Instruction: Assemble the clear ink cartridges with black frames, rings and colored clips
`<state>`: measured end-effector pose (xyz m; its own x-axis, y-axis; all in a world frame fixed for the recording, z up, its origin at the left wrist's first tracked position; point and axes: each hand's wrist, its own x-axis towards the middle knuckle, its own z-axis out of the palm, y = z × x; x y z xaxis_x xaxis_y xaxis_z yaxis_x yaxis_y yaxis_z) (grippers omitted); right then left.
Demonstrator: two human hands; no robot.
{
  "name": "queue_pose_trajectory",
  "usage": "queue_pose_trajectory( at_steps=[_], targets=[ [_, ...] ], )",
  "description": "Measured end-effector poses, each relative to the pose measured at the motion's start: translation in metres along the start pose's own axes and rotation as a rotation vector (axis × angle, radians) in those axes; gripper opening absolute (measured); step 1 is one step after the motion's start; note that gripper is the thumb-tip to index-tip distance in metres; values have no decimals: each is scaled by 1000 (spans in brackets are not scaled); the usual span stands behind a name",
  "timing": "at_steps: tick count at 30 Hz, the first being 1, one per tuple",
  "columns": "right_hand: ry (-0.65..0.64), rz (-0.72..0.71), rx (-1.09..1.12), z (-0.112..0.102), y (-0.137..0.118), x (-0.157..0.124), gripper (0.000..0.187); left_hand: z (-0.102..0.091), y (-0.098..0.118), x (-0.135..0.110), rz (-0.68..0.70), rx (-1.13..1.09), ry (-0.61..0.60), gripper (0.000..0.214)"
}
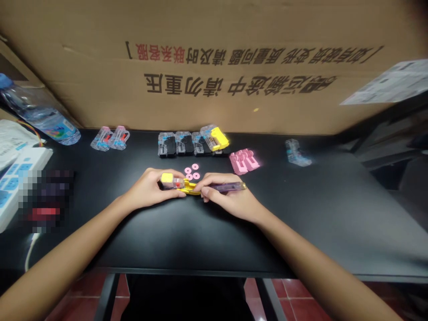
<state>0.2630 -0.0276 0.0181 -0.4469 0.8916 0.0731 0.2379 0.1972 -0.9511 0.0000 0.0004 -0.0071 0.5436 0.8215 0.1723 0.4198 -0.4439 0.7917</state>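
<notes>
My left hand (149, 189) is closed on a small yellow and clear plastic toy part (172, 181) that lies on the black table (301, 223). My right hand (227, 198) is closed on a screwdriver with a clear purple handle (229, 187); its tip meets the yellow part between my hands. Three small pink rings (191, 172) lie just behind my fingers. Both forearms reach in from the bottom corners.
Behind are a row of clear and black toy parts (182, 144) with a yellow one (217, 138), two clear pink ones (110, 138), pink pieces (244, 161), one clear piece (297, 153). A cardboard wall (214, 67) stands behind. A water bottle (36, 111) and power strip (16, 183) lie left.
</notes>
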Motion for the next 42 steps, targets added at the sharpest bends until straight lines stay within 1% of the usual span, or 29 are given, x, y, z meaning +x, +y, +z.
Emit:
queue_pose_trajectory(
  at_steps=[4, 9, 13, 20, 28, 38, 42],
  targets=[
    [34, 73, 51, 3, 0, 0, 25, -1, 1, 0, -13, -9, 6, 38],
    [98, 89, 63, 6, 2, 1, 29, -1, 1, 0, -31, -32, 4, 39],
    [108, 103, 77, 8, 3, 1, 30, -1, -1, 0, -27, -30, 0, 39],
    [109, 88, 62, 9, 3, 1, 31, -2, -2, 0, -5, -20, 4, 41],
    [68, 61, 85, 10, 2, 0, 24, -2, -2, 0, 21, -25, 8, 40],
    [77, 26, 31, 11, 2, 0, 26, -2, -3, 0, 16, -17, 4, 41],
    [119, -37, -25, 10, 4, -1, 25, -2, -3, 0, 20, -6, 9, 41]
  ],
)
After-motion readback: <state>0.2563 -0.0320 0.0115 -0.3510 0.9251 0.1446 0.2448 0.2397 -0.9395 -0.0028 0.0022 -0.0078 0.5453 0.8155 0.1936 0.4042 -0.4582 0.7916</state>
